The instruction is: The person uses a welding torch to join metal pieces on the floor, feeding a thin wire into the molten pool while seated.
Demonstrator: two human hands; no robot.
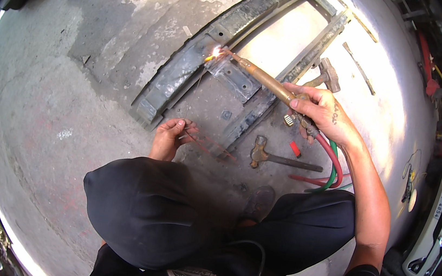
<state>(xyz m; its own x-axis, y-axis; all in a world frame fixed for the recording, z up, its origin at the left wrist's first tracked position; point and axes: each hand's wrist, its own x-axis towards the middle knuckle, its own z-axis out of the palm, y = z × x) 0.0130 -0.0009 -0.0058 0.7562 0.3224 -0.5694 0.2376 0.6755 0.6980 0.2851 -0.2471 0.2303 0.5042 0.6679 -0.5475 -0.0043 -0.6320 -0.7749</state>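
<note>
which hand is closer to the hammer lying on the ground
Left. The left hand lies just left of the hammer; the right hand grips the torch above it.

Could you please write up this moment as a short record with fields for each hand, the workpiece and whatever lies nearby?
Right hand: grips a brass gas torch, red and green hoses trailing from it
Flame: lit, at a bracket on the metal frame
Left hand: holds a thin rod low by the ground
Nearby: hammer on the concrete floor, a second hammer beyond the frame
</note>
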